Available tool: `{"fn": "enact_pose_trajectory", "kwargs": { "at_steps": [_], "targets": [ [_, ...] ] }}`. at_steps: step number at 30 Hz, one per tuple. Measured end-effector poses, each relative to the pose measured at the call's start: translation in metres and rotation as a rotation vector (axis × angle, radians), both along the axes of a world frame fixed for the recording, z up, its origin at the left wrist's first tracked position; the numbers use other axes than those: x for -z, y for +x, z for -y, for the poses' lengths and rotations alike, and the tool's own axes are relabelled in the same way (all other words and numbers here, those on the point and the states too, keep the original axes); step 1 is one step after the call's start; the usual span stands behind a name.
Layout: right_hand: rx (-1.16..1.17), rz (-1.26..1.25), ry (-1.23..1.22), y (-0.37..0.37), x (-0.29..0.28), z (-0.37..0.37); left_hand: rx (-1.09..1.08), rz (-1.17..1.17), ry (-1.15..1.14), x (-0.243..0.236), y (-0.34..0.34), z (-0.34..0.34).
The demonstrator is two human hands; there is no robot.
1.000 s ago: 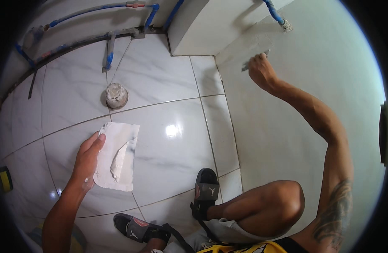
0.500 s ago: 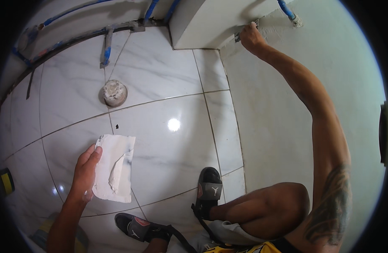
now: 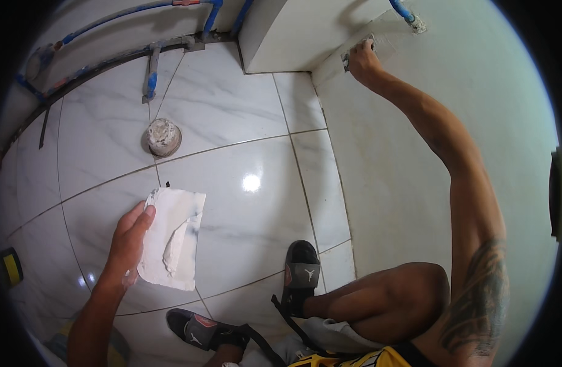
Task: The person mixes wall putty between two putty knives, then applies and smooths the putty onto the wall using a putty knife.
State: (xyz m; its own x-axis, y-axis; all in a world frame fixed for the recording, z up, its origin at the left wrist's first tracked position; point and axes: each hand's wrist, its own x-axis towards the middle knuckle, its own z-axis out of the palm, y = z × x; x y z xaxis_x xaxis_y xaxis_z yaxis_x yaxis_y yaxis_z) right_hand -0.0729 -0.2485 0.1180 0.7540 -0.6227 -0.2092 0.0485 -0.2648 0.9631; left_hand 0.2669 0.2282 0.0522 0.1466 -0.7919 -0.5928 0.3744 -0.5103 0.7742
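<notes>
My left hand [image 3: 128, 244] grips the left edge of a flat white board [image 3: 155, 232], thumb on top. A thick ridge of white putty [image 3: 172, 251] lies across the board, which I hold above the tiled floor. At the far right my right arm reaches out to the pale wall [image 3: 409, 165]. There my right hand [image 3: 365, 64] is closed around a thin metal putty knife [image 3: 346, 62], pressed to the wall low beside the corner. Its blade shows only at both sides of my fingers. Smeared putty marks the wall around it.
Blue pipes [image 3: 119, 23] run along the far left wall, and a pipe end [image 3: 152, 82] rises from the floor. A round crusted container [image 3: 163, 138] stands on the tiles. Another blue pipe [image 3: 401, 9] leaves the right wall. My sandalled foot [image 3: 302, 269] is near that wall.
The putty knife in my right hand has moved slightly down the wall, away from the blue pipe. My left hand has brought the board a little to the right. The view has shifted slightly.
</notes>
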Motion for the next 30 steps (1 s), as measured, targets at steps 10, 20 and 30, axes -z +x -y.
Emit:
{"fn": "enact_pose_trajectory", "kwargs": {
  "at_steps": [10,20,30],
  "targets": [
    [0.003,-0.074,-0.077,-0.03,-0.009,-0.043,0.047,-0.051,-0.059,-0.011,-0.004,0.005],
    [0.053,-0.187,-0.069,-0.053,-0.014,-0.09,0.034,-0.083,-0.076,-0.013,-0.001,-0.002],
    [-0.146,0.097,0.105,-0.036,-0.042,-0.077,0.044,-0.077,-0.071,-0.004,0.007,-0.007]
  ]
}}
